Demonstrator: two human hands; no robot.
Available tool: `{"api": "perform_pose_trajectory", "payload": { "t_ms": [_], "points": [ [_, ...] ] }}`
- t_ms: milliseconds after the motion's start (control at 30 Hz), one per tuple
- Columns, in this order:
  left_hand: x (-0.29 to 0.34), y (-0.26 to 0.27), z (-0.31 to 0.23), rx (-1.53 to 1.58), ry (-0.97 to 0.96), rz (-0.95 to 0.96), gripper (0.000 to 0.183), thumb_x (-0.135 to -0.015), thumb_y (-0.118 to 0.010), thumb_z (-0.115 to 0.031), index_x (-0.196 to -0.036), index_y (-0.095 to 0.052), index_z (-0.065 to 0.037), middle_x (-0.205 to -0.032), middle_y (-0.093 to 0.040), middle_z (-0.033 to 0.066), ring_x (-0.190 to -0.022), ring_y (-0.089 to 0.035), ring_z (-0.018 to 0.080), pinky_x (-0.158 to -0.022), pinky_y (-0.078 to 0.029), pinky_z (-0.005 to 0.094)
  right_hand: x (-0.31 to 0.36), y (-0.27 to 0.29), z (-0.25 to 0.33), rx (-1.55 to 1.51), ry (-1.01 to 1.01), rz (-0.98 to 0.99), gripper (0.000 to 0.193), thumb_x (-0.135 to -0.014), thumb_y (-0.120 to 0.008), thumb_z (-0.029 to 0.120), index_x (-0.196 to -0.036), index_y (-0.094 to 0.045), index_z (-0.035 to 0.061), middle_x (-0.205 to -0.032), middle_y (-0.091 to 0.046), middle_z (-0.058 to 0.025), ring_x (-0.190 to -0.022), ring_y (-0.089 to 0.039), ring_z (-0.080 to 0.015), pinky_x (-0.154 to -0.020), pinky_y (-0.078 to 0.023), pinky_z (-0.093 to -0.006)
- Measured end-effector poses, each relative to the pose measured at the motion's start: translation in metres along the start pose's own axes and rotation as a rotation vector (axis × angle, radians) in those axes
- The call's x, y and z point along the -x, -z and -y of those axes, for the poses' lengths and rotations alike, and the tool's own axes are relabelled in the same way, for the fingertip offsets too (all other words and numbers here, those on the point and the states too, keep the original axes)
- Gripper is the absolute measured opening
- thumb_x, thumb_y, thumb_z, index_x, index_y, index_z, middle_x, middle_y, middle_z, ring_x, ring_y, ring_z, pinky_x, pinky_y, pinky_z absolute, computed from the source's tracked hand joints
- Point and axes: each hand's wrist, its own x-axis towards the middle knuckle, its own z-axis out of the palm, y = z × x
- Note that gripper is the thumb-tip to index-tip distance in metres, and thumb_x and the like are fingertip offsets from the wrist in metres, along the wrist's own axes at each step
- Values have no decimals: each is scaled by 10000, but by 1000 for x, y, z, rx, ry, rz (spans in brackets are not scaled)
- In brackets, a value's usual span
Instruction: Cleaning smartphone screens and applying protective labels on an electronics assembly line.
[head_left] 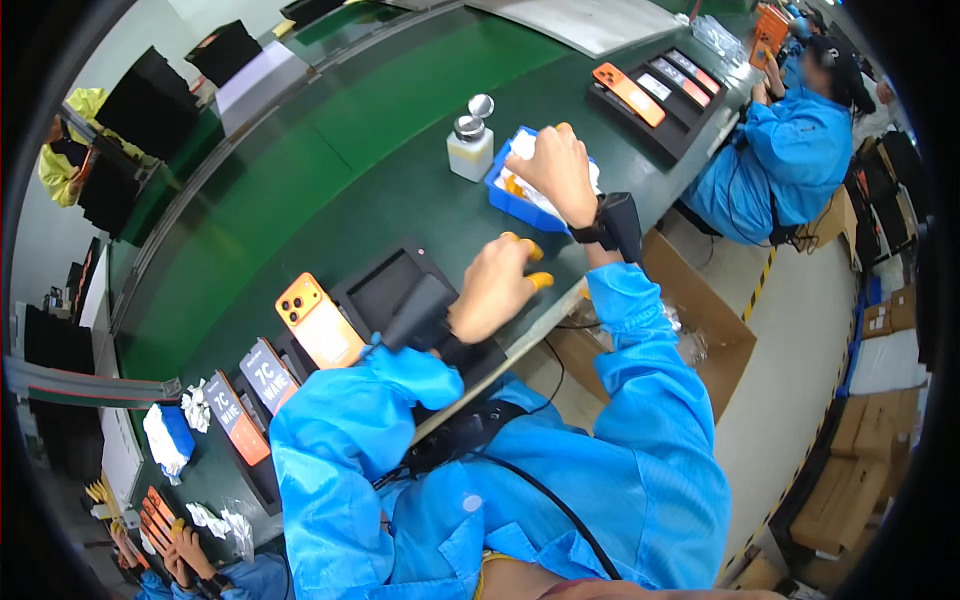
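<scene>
My right hand (pixel 558 172) is curled over a blue bin (pixel 520 208) of crumpled white wipes. Its fingertips point down and are partly hidden, so what they pinch, if anything, does not show. Nearer to me, my left hand (pixel 496 288) hovers above the table edge, its thumb and fingers apart and nothing between them. Yellow finger cots cover some fingertips. Left of that hand lies a black tray (pixel 385 285), partly hidden by my wrist device. An orange phone (pixel 318 325) rests at the tray's left, camera side up. Behind the bin stands a white pump bottle (pixel 470 155) with its metal lid raised.
Another black tray (pixel 245 425) with printed phone-shaped pieces lies at the left. Far right on the green table (pixel 400 190) sits a tray (pixel 665 125) with an orange phone. Co-workers in blue (pixel 790 150) sit at both ends. A cardboard box (pixel 715 340) stands below the table edge.
</scene>
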Motion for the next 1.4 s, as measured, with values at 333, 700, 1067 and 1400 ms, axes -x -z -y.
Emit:
{"api": "perform_pose_trajectory", "payload": {
  "t_ms": [333,700,1067,1400],
  "points": [
    [-8,-48,9,102,-219,-7,289,-695,-731,-134,-960,-677,-30,-870,-620,196,-758,-611,332,-703,-498,396,6,-19,2,34,177,-130,335,-598,-696,260,-641,-630,-66,-734,-585,-252,-687,-592,-365,-625,-518,-401],
    [67,105,-41,179,46,44,269,-792,-659,-52,-1056,-638,-4,-1011,-643,111,-908,-612,216,-815,-458,294,9,-8,-10,40,203,-59,366,-726,-691,321,-705,-632,-40,-764,-560,-224,-792,-566,-361,-681,-486,-402],
    [256,109,-3,222,661,-327,258,-890,-590,-82,-1119,-595,35,-1111,-622,115,-1041,-577,179,-884,-433,274,37,31,-25,-660,190,-581,107,-765,-631,48,-870,-642,29,-797,-577,-167,-735,-567,-329,-653,-460,-386],
    [271,69,23,-18,661,-600,183,-810,-662,-41,-989,-659,-3,-965,-622,88,-936,-559,179,-840,-430,294,64,29,-4,-668,87,-317,187,-828,-623,42,-1010,-664,45,-910,-612,-109,-658,-590,-183,-588,-467,-268]
  ]
}}
